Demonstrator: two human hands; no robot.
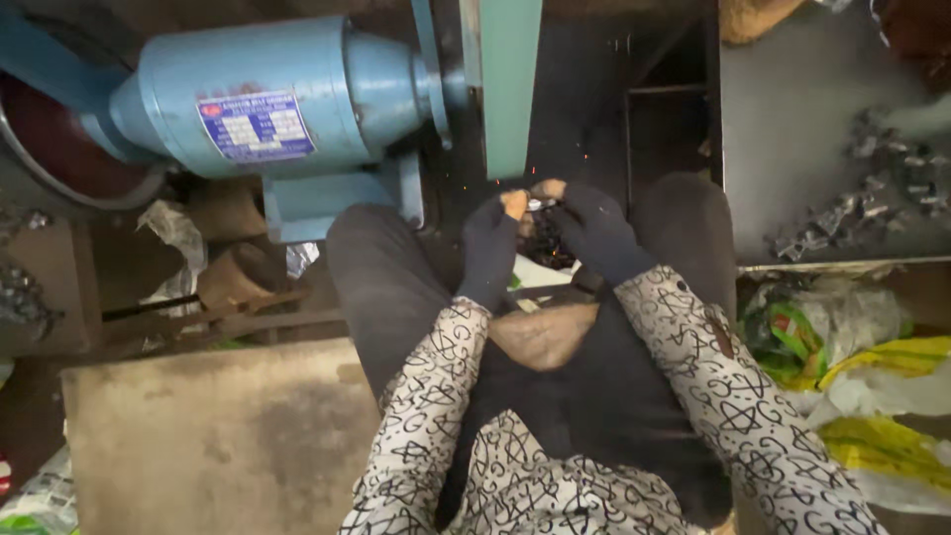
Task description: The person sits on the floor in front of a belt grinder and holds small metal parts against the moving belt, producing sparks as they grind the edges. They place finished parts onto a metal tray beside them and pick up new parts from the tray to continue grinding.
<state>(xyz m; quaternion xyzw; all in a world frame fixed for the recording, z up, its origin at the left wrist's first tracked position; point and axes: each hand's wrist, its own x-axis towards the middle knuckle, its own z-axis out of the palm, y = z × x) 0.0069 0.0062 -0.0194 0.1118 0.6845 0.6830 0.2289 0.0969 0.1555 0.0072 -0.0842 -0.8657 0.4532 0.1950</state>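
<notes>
We sit low before a blue motor [267, 99], knees apart, both hands gloved in dark cloth with fingertips bare. Left hand [490, 243] and right hand [589, 228] meet just under the green belt [510, 89]; the fingers of both pinch one small metal piece [541, 204] between them, closed tight on it. The piece sits at the belt's lower end, touching or nearly touching it. A few orange sparks [555, 163] hang in the dark beside the belt, so we judge grinding to be the step in hand.

The next move, as we judge it, calls for steady pressure and a slow turn of the piece, bare fingertips kept off the belt.

Surface and room:
- No tabletop under the hands; the work is held in the air above the lap, over a brown cloth [545, 337].
- A grey tray [792, 119] at right holds a loose heap of small metal parts [862, 208], well apart from the hands.
- A worn wooden board [218, 436] lies at lower left.
- Crumpled plastic bags [852, 347], green, yellow and white, lie below the tray.
- Dim, cluttered floor; pipes and scrap lie left of the motor's base.
</notes>
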